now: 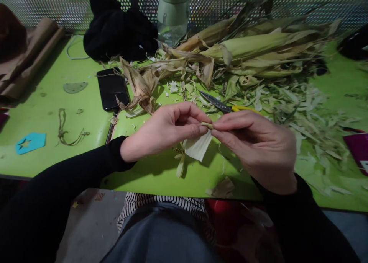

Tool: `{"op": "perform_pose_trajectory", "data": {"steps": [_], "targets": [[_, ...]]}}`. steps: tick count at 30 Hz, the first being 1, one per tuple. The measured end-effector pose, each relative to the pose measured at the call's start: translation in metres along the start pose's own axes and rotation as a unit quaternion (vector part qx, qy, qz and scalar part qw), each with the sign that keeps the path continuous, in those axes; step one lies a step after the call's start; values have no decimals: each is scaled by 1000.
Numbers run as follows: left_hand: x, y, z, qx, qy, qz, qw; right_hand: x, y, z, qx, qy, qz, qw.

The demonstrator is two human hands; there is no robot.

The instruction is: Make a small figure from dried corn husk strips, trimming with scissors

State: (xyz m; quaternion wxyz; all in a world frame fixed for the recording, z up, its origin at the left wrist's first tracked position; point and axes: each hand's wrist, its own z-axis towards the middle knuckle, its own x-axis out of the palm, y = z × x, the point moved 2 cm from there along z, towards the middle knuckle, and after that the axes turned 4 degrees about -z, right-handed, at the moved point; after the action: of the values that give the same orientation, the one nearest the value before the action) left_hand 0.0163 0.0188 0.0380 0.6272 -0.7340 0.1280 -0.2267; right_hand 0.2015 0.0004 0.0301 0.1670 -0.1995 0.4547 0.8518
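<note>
"What colour is the worktop [143,183]?"
"Lime green. The husk strip [199,146] is creamy white."
"And the piled husks [258,46]?"
"Pale green fading to straw and brown."
"The scissors [230,108]?"
"Yellow handles, dark grey blades."
"Any patterns?"
"Black-and-white stripes on the cloth [136,201]. The sleeves [77,169] are black, the card [31,145] bright blue."

The single view is head-worn, looking forward and steeply down on the tabletop [89,121] from over its near edge, close enough that the hands [258,148] sit large mid-frame. The lap [161,232] shows below that edge, a mesh panel [57,6] beyond the far one; both sides run out of frame.
</note>
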Motion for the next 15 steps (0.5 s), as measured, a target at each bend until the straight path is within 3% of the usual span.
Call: {"op": "perform_pose_trajectory", "data": {"steps": [5, 8, 12, 15], "targets": [[0, -1, -2, -12, -12, -3, 1000, 0, 7, -1, -117, -23, -102, 988], [0, -1, -3, -9, -15, 1, 1000, -1, 9, -1, -146, -21, -125, 981], [-1, -1, -2, -8, -12, -5, 1000, -1, 7, -1, -106, 1, -79, 991], [-1, -1, -1, 11, -12, -1, 1000, 1, 4, -1, -6, 4, -10, 1000]]}}
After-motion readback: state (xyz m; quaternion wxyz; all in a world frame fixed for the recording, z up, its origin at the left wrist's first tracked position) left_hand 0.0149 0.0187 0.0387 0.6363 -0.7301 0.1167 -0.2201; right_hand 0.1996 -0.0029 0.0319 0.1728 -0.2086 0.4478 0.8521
